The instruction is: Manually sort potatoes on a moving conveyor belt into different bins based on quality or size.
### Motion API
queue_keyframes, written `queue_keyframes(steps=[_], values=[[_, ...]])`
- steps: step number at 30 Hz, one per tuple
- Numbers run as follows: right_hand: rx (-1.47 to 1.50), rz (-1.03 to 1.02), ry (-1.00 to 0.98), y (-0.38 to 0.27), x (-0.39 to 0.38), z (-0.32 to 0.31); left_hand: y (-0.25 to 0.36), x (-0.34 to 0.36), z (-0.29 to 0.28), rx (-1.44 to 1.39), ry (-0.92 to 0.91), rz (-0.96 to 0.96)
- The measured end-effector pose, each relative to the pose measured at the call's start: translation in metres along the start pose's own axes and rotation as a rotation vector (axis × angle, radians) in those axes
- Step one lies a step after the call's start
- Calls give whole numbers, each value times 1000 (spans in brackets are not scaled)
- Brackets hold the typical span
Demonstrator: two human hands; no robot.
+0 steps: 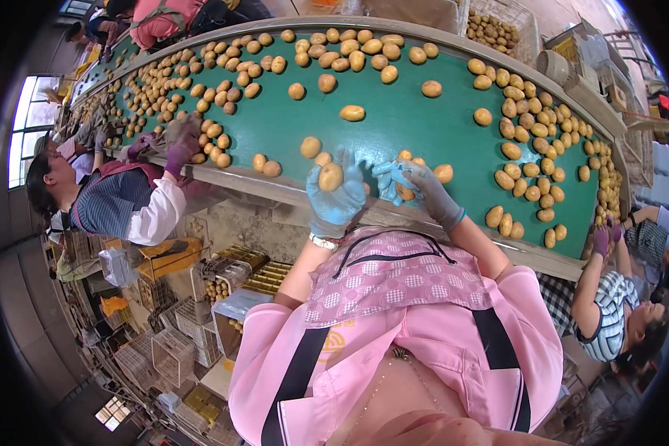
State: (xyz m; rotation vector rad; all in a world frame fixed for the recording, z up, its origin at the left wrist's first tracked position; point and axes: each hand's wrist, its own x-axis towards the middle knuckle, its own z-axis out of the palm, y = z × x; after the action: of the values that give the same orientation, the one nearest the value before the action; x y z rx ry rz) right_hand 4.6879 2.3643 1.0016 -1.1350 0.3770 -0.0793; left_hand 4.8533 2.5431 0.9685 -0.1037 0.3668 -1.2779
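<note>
The long, smooth green belt bends from my ten o'clock through twelve to two, and at its near edge my blue-gloved left hand is half open, palm up toward eleven, cradling a rounded tan-yellow potato, while at twelve my right hand in its blue-and-grey glove curls partly closed over a partly hidden tan potato, how firmly I cannot tell. I judge the cradled one firm, fairly light, slightly slippery and easily bruised, best held around its widest middle with spread fingers
</note>
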Motion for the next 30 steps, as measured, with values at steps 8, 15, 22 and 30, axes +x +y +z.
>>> queue_keyframes(steps=[8, 15, 22, 30], values=[[222, 222, -33, 60, 29, 41, 11, 2, -5, 1938, 73, 232], [748, -81, 587, -50, 108, -76, 57, -13, -10, 1948, -81, -155], [-20, -135, 405, -10, 139, -17, 107, -17, -26, 2520, 136, 539], [-837, -161, 369, 49, 80, 49, 187, -95, -53, 1987, -75, 265]])
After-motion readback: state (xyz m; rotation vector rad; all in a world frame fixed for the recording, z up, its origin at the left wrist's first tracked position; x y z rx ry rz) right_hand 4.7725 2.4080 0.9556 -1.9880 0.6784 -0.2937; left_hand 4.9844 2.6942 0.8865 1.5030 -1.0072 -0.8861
